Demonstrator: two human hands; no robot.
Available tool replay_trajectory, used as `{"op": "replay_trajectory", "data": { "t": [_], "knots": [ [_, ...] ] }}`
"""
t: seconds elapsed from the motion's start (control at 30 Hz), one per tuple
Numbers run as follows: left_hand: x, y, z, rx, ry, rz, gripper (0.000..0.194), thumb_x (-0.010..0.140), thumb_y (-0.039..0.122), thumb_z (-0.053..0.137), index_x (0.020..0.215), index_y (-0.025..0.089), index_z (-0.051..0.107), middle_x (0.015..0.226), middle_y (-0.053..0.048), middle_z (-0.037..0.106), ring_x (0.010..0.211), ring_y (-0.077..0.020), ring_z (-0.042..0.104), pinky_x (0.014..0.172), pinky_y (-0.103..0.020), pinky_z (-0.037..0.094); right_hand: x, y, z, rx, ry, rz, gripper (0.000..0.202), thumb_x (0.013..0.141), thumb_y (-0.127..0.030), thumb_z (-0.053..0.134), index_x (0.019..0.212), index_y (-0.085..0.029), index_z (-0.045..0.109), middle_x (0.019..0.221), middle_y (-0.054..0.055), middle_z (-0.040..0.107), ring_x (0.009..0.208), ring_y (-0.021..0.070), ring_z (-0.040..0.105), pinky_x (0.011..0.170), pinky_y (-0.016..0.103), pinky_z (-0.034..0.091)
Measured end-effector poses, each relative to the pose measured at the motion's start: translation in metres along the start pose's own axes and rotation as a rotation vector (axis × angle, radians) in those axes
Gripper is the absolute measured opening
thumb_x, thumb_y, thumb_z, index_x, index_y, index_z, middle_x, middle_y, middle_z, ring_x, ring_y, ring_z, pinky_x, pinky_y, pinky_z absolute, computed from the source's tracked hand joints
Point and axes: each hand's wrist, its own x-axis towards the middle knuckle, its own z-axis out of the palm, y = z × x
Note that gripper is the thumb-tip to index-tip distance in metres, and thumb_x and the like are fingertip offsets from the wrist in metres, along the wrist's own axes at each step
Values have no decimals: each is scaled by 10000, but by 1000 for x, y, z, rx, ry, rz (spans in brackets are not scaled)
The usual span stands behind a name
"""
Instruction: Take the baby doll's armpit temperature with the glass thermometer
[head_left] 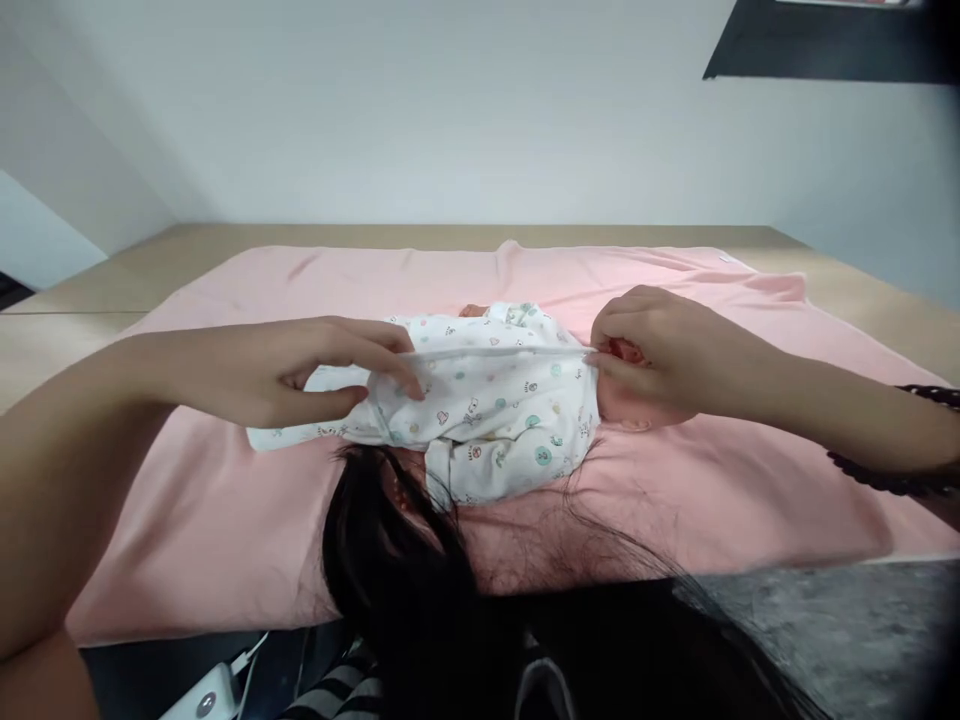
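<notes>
What looks like a baby doll lies on its back across the pink blanket, its head (pixel 645 400) at the right. It wears a white baby romper (pixel 495 400) printed with small animals and green dots. Close to the neckline, my right hand (pixel 660 345) pinches the romper's front edge, which stretches in a straight line toward the left. My left hand (pixel 337 370) rests its fingertips on the lower part of the romper, thumb and fingers apart. My right hand hides most of the doll's face.
The pink blanket (pixel 247 540) covers much of a light wooden table (pixel 675 237) against a white wall. Dark hair (pixel 397 560) hangs into view in front, touching the blanket. A white device with a cable (pixel 210 695) sits below the table edge at lower left.
</notes>
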Motion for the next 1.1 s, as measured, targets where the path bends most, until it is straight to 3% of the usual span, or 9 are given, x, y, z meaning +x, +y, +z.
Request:
{"op": "replay_trajectory", "data": {
  "t": [0.1, 0.33, 0.5, 0.57, 0.67, 0.77, 0.83, 0.97, 1.1],
  "knots": [
    [12, -15, 2, -192, -120, 1, 409, 1026, 409, 449, 1328, 297, 701, 1240, -28, 699, 1092, -198, 660, 945, -319, 548, 8, 7, 6, 5, -38, 31, 270, 1001, -363, 532, 821, -187, 630, 823, 60, 655, 823, 215, 570, 741, 343, 399],
    [45, -36, 31, -158, -51, -120, 319, 1016, 483, 508, 1071, 257, 728, 1177, -47, 684, 1011, -212, 636, 897, -320, 498, 30, 12, 4, 196, -195, 299, 187, 876, -393, 677, 885, -215, 732, 905, 48, 732, 759, 204, 631, 644, 324, 436],
    [82, -29, 41, -120, 141, -153, 387, 1006, 554, 497, 1009, 207, 667, 1223, -101, 610, 1102, -253, 585, 981, -386, 467, 43, 60, -3, 469, -279, 345, 215, 856, -429, 740, 986, -260, 764, 1014, 35, 756, 847, 227, 687, 670, 335, 515],
    [107, -27, 46, -162, 189, -142, 407, 1014, 559, 472, 1094, 203, 652, 1258, -112, 617, 1175, -279, 573, 1029, -419, 455, 50, 82, 4, 594, -261, 303, 279, 894, -491, 734, 1062, -269, 760, 1121, 45, 749, 991, 249, 689, 783, 361, 551],
    [147, -28, 60, -233, 193, -105, 487, 1038, 557, 382, 1262, 189, 609, 1384, -138, 607, 1280, -303, 549, 1106, -457, 426, 60, 98, 24, 995, -271, 291, 382, 956, -543, 685, 1160, -227, 744, 1378, 90, 673, 1287, 272, 619, 1064, 415, 533],
    [174, -35, 75, -306, 96, -106, 610, 1067, 567, 254, 1458, 170, 501, 1596, -164, 486, 1437, -300, 465, 1213, -460, 350, 60, 92, 44, 1147, -389, 222, 483, 1044, -556, 520, 1307, -184, 679, 1446, 139, 634, 1332, 268, 621, 1119, 458, 533],
    [181, -40, 83, -323, 30, -72, 606, 1076, 561, 206, 1458, 205, 514, 1611, -126, 498, 1437, -270, 483, 1219, -432, 353, 50, 81, 52, 1213, -425, 179, 545, 1075, -568, 419, 1396, -170, 605, 1477, 153, 610, 1378, 263, 597, 1142, 467, 525],
    [183, -47, 91, -303, -25, -4, 496, 1075, 463, 230, 1176, 225, 653, 1419, -86, 649, 1266, -249, 588, 1148, -420, 410, 22, 62, 62, 1577, -377, 255, 628, 1069, -653, 347, 1451, -188, 527, 1550, 149, 550, 1410, 290, 573, 1142, 502, 530],
    [188, -50, 94, -244, 0, -10, 379, 1025, 425, 330, 899, 195, 604, 1112, -134, 674, 1031, -283, 603, 1035, -477, 452, 19, 55, 79, 1846, -214, 330, 590, 1040, -688, 432, 1382, -239, 603, 1494, 93, 614, 1382, 279, 599, 1153, 460, 532]
  ]
}}
